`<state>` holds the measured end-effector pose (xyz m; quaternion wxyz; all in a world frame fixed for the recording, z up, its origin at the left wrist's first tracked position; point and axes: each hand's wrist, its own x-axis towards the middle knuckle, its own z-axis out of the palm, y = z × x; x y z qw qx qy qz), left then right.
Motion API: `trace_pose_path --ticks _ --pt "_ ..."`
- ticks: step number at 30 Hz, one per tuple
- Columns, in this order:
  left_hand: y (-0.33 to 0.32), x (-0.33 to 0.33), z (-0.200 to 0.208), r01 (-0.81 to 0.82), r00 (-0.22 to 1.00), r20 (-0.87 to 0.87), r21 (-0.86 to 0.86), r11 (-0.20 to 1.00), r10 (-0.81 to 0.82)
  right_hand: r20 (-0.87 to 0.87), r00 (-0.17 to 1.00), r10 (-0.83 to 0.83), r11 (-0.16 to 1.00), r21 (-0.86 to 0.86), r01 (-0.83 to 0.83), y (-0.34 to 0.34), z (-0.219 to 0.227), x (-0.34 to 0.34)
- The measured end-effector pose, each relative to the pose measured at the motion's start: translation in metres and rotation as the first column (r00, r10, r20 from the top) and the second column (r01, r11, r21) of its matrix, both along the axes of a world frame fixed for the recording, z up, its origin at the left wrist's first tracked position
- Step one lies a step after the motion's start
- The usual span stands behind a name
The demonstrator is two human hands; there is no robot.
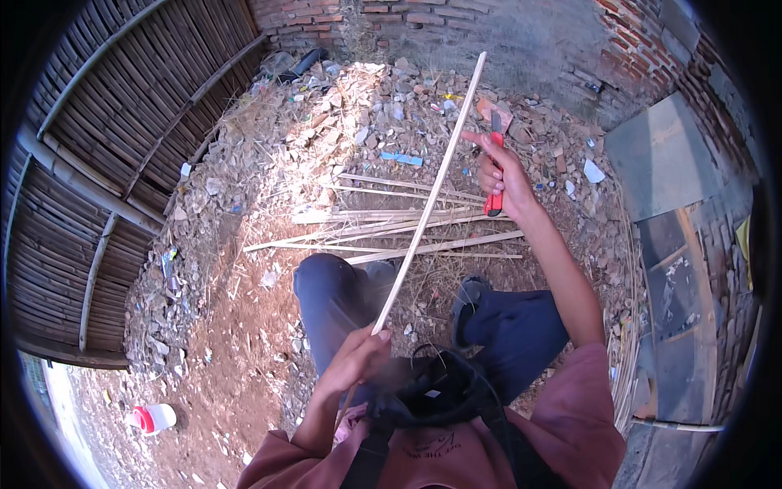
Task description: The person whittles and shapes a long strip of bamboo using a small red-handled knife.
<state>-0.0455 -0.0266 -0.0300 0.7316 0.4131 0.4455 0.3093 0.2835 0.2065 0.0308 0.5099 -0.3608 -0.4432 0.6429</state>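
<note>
A long pale strip of split bamboo (430, 204) slants up and away from my lap. My left hand (356, 357) is closed round its lower part, near my left thigh. In my right hand (507, 175) is a red utility knife (494, 167), its dark blade end pointing away from me. My right index finger stretches toward the strip's upper part; I cannot tell whether it touches. Beyond my knees several more bamboo strips (383, 217) lie in a loose, crossing pile on the ground.
Rubble and litter cover the ground (244, 196). A bamboo-slat wall (90, 163) stands at the left, a brick wall (432, 28) at the far side. Boards (680, 155) lean at the right. A white container with a red lid (153, 419) lies at the lower left.
</note>
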Motion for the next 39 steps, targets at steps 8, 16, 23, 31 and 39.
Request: trace_pose_path --ticks 8,16,23,31,39 --pt "0.024 0.005 -0.011 0.308 0.894 0.377 -0.125 0.943 -0.242 -0.114 0.992 0.062 0.996 0.071 -0.054 -0.052 0.001 -0.033" --pt "0.021 0.020 -0.007 0.087 0.977 0.193 0.042 0.995 -0.093 0.018 0.987 -0.158 0.973 0.173 0.152 -0.050 0.006 -0.023" --pt "0.028 0.023 0.005 0.109 0.994 0.014 0.153 0.982 -0.112 -0.031 0.956 -0.290 0.942 0.169 0.291 -0.046 0.011 -0.013" --pt "0.026 0.017 0.008 0.066 0.995 0.070 0.082 0.994 -0.072 0.068 0.943 -0.325 0.918 0.262 0.297 -0.063 0.019 -0.024" --pt "0.032 0.020 0.018 -0.070 0.994 0.088 0.063 0.996 0.064 0.473 0.685 -0.554 0.534 0.833 -0.143 -0.104 0.001 -0.050"
